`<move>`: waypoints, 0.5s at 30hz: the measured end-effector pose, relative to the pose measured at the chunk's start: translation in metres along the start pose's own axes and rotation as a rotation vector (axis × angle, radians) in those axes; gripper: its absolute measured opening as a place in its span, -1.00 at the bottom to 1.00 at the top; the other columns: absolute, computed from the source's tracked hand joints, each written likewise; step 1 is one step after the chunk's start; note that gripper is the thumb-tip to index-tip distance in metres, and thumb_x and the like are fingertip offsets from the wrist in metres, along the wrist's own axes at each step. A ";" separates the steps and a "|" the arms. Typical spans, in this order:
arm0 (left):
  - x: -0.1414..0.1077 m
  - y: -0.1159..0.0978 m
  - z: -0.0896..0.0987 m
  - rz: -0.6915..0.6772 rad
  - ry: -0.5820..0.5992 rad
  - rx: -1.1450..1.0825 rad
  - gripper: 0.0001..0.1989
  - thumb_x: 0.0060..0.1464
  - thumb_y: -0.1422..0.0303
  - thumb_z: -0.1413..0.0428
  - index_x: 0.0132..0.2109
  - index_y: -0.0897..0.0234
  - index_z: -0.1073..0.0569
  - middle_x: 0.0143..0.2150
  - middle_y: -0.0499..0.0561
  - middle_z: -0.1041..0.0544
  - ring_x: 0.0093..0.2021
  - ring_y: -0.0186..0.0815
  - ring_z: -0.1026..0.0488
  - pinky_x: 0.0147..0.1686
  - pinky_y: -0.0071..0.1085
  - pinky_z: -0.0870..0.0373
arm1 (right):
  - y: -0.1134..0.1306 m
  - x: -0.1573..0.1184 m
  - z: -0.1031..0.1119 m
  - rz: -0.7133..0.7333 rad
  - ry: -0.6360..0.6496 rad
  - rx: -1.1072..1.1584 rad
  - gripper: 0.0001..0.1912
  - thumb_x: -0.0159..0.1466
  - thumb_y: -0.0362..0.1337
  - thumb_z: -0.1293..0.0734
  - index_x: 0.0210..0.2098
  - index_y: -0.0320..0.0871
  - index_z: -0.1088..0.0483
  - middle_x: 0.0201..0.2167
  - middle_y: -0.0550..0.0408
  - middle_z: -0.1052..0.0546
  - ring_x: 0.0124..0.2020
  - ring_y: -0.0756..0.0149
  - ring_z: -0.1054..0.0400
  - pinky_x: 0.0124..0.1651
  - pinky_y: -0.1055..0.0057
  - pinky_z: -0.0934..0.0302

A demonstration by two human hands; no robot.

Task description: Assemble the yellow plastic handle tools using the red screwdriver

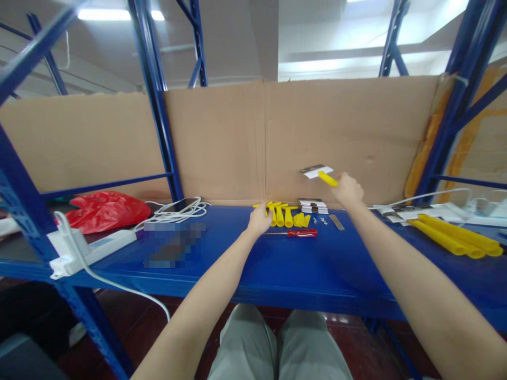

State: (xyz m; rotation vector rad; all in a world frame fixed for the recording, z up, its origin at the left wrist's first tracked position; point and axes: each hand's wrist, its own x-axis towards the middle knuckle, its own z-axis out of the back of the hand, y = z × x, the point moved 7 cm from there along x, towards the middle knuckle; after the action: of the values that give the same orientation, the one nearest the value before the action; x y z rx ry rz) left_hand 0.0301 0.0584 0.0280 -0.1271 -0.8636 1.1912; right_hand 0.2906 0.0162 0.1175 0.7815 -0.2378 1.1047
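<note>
Raised in front of the cardboard, my right hand (348, 189) is closed round the yellow handle of a scraper (328, 178). A white and dark printed piece (317, 171) covers its head end. My left hand (260, 219) is down at the shelf, its fingers closed at the leftmost of several yellow T-shaped plastic handles (279, 215); its fingertips are partly hidden. Small yellow pieces (301, 220) lie beside the handles. Behind them is a stack of white and black printed cards (312, 206). Closer to me lies a screwdriver (303, 233) with a red handle.
Small screws (324, 220) and a flat metal blade (336, 222) lie on the blue shelf (317, 269). Long yellow tubes (455, 237) are at right. At left are a power strip (95, 250), coiled white cable (178, 211) and red bag (106, 211). Cardboard (336, 126) stands behind.
</note>
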 end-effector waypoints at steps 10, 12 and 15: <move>-0.006 -0.007 -0.005 -0.030 0.103 0.009 -0.61 0.13 0.26 -0.07 0.09 0.25 -0.41 0.07 0.07 -0.50 0.11 -0.17 -0.39 0.10 -0.31 -0.28 | 0.050 -0.066 -0.078 0.311 0.196 0.083 -0.58 0.21 -0.28 -0.27 0.07 -0.13 -0.27 -0.04 -0.12 -0.51 -0.08 0.11 -0.43 -0.12 0.30 -0.26; -0.007 -0.009 -0.003 -0.038 0.096 -0.029 -0.61 0.12 0.31 -0.08 0.10 0.24 -0.40 0.06 0.06 -0.50 0.09 -0.18 -0.42 0.07 -0.32 -0.31 | 0.050 -0.068 -0.078 0.327 0.189 0.108 -0.56 0.21 -0.26 -0.28 0.09 -0.12 -0.25 -0.03 -0.10 -0.51 -0.09 0.14 -0.43 -0.13 0.32 -0.27; -0.008 -0.008 -0.001 -0.030 0.090 -0.073 -0.61 0.09 0.36 -0.10 0.08 0.28 -0.40 0.04 0.09 -0.51 0.06 -0.17 -0.44 0.06 -0.30 -0.33 | 0.052 -0.069 -0.078 0.332 0.206 0.128 -0.55 0.21 -0.26 -0.28 0.10 -0.12 -0.23 -0.05 -0.09 -0.52 -0.08 0.15 -0.43 -0.13 0.32 -0.26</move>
State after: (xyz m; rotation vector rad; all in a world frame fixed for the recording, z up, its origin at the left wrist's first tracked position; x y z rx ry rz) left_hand 0.0366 0.0489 0.0273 -0.2241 -0.8276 1.1178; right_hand 0.1983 0.0306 0.0476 0.7504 -0.1254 1.5170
